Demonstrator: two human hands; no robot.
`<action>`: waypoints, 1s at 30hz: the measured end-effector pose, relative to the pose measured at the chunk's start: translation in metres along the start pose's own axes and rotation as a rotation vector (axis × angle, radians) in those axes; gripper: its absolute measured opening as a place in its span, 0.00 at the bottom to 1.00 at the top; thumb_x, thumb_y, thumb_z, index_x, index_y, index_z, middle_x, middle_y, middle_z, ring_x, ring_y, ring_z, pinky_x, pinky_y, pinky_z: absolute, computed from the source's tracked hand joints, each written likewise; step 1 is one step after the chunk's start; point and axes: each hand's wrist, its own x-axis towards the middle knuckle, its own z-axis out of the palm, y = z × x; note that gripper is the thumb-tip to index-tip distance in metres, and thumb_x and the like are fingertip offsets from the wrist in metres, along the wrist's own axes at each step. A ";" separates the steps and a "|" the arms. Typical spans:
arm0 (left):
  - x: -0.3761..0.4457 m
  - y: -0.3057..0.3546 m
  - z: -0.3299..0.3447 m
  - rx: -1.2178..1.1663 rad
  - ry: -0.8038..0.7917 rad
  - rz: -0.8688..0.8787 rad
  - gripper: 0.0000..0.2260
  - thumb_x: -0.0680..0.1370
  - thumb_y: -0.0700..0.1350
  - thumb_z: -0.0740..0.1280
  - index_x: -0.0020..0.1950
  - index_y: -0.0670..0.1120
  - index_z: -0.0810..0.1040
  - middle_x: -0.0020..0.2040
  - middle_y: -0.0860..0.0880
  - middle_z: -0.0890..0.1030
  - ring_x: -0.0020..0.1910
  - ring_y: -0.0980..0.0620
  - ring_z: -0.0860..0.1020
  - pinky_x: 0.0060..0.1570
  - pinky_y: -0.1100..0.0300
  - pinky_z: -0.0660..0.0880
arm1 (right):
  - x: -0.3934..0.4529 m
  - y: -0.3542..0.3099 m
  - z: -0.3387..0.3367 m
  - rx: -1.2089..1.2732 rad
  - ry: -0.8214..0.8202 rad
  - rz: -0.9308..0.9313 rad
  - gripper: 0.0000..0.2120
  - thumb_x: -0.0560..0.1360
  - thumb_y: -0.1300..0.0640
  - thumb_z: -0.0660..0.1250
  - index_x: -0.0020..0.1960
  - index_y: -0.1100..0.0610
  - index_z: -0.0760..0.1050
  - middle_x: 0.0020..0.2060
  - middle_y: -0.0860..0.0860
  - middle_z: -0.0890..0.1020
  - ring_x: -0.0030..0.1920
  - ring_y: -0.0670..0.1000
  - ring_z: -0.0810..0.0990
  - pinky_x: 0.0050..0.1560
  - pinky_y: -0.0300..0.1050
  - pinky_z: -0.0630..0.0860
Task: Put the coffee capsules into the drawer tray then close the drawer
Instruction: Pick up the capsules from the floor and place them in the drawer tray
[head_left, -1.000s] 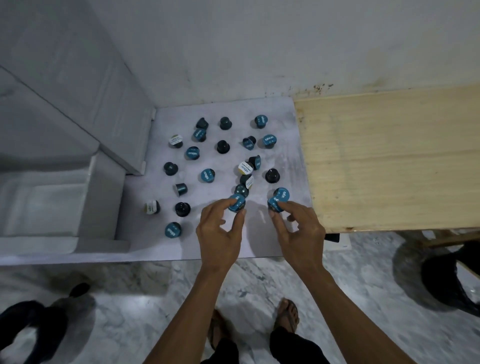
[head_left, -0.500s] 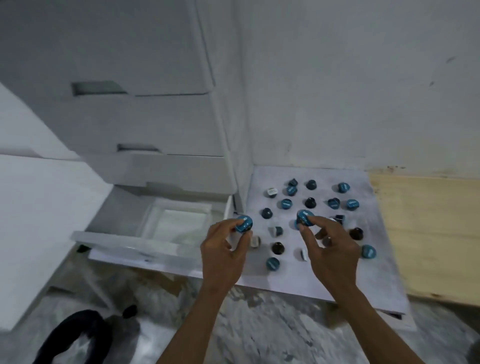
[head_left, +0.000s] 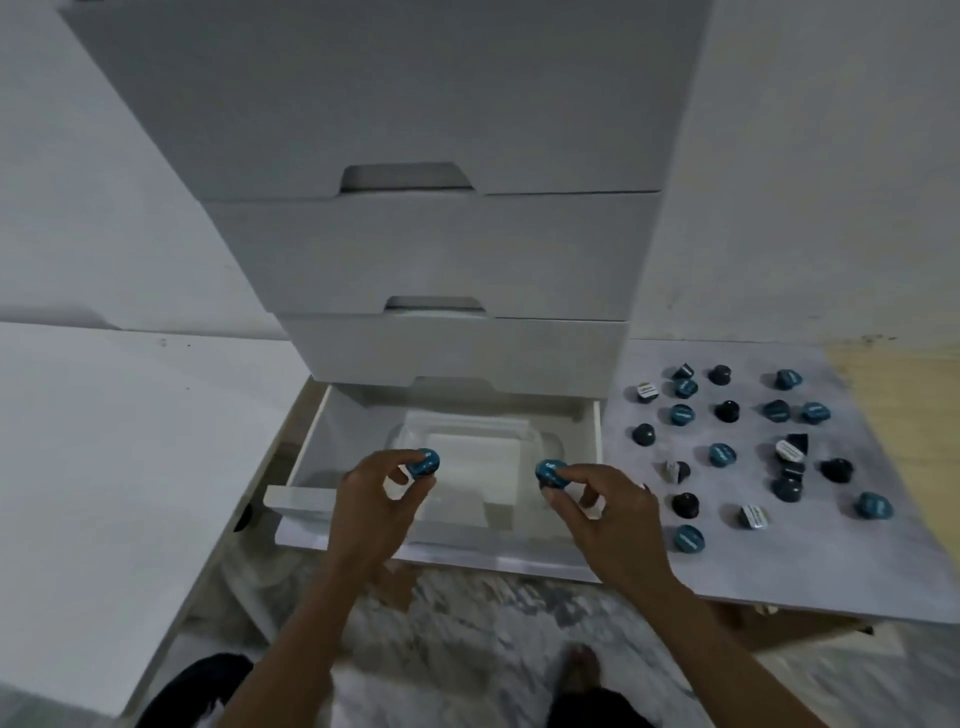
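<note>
Both hands were over the open drawer (head_left: 311, 457), the bottom one of a white drawer unit (head_left: 415, 249). The left hand (head_left: 371, 506) sat at about seven o'clock of the drawer's inside, fingers curled, thumb and fingertips pinching a blue-topped capsule (head_left: 423, 462). The right hand (head_left: 605, 512) was at about five o'clock, close to the drawer's right wall, and it too pinched a blue-topped capsule (head_left: 551, 473) between thumb and forefinger, the other fingers bent beneath. Each capsule was held up in the air, tilted, its lid turned partly toward the camera. The two were well apart, with the clear tray (head_left: 524, 431) lying in the drawer between and behind them, toward twelve o'clock of the hands. The tray's rim was faint and see-through; whether anything lay in it could not be told.

Out at three o'clock of the drawer, the pale mat (head_left: 857, 561) carried the loose capsules (head_left: 721, 453), scattered: some upright with blue lids showing, some dark and turned over, a few on their sides with white labels. The nearest, a blue-lidded one (head_left: 688, 538), lay just beside the right wrist. Beyond the mat, at its two o'clock corner, a strip of wooden board (head_left: 914, 415) showed. Marbled floor (head_left: 467, 613) lay under the forearms at six o'clock.
</note>
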 end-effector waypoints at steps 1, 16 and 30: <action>0.009 -0.008 -0.004 0.007 -0.042 -0.002 0.11 0.71 0.47 0.76 0.52 0.54 0.82 0.41 0.55 0.80 0.38 0.58 0.78 0.38 0.69 0.73 | 0.006 -0.002 0.010 -0.008 -0.027 0.003 0.11 0.71 0.49 0.75 0.50 0.53 0.83 0.39 0.40 0.80 0.34 0.42 0.76 0.37 0.29 0.72; 0.128 -0.101 0.018 0.297 -0.746 0.073 0.10 0.70 0.47 0.77 0.50 0.53 0.84 0.39 0.64 0.77 0.31 0.60 0.77 0.37 0.71 0.70 | 0.092 0.040 0.142 -0.158 -0.696 0.112 0.09 0.72 0.48 0.73 0.52 0.47 0.82 0.38 0.37 0.77 0.35 0.42 0.72 0.36 0.36 0.68; 0.146 -0.149 0.048 0.373 -1.071 0.166 0.07 0.69 0.50 0.76 0.44 0.55 0.81 0.46 0.58 0.83 0.41 0.59 0.76 0.48 0.56 0.77 | 0.083 0.052 0.206 -0.164 -1.113 0.046 0.09 0.73 0.53 0.71 0.54 0.50 0.81 0.47 0.48 0.82 0.44 0.48 0.78 0.44 0.44 0.75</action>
